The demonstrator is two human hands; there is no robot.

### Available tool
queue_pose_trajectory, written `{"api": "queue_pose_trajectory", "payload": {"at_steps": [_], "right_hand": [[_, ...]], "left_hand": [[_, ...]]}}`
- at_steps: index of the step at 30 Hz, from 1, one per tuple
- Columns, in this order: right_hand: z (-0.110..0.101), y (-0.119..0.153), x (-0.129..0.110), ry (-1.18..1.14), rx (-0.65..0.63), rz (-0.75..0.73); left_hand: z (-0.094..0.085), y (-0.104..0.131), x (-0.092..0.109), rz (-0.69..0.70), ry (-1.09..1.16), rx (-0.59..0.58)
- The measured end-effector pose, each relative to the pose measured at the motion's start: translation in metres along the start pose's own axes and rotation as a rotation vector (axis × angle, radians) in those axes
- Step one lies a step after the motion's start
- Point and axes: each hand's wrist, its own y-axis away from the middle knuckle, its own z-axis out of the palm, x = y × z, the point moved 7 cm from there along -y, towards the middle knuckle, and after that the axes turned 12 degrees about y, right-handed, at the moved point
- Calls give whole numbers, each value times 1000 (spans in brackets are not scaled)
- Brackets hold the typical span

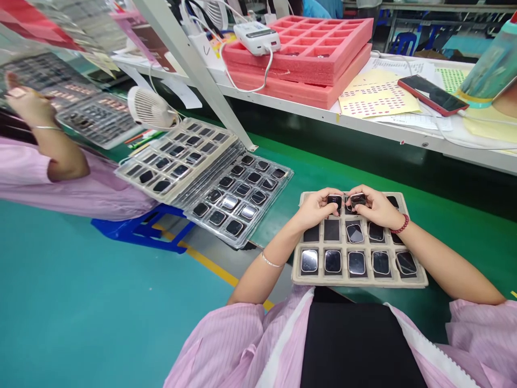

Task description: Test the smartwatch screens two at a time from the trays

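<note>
My left hand (317, 208) grips a small dark rounded-square watch face (334, 201) between thumb and fingers, over the back row of a beige compartment tray (359, 281). Close beside it, my right hand (374, 206) pinches a similar watch face (357, 201). Several watch faces with pale rims lie in the tray's front row, such as one watch face (309, 261) at the left corner. In the middle row, a dark square pad (332, 230) shows in a compartment with no watch face on it. My hands hide part of the back row.
Left of my tray stand a clear plastic tray (242, 237) and a beige tray (183, 186), both bearing watch faces. A co-worker's arm (67, 161) is at the far left. The shelf (299, 105) above holds red foam trays (291, 89), a phone (432, 94) and a power bank (257, 36).
</note>
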Motion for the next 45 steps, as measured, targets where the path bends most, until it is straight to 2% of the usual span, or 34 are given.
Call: {"api": "queue_pose_trajectory", "payload": {"at_steps": [14, 19, 34, 40, 42, 43, 45], "right_hand": [[0, 0, -5, 5, 0, -38], [0, -1, -2, 12, 6, -11], [0, 0, -4, 33, -9, -1], [-1, -1, -5, -9, 16, 3], [-3, -2, -7, -40, 28, 17], [-4, -2, -7, -52, 35, 30], [-7, -1, -6, -76, 46, 68]], "left_hand": [[0, -3, -8, -11, 21, -49], [1, -3, -8, 9, 42, -67], [0, 1, -5, -40, 50, -19], [-4, -8, -6, -36, 149, 32], [3, -2, 1, -77, 239, 18], [12, 5, 9, -109, 296, -29], [40, 28, 33, -189, 426, -220]]}}
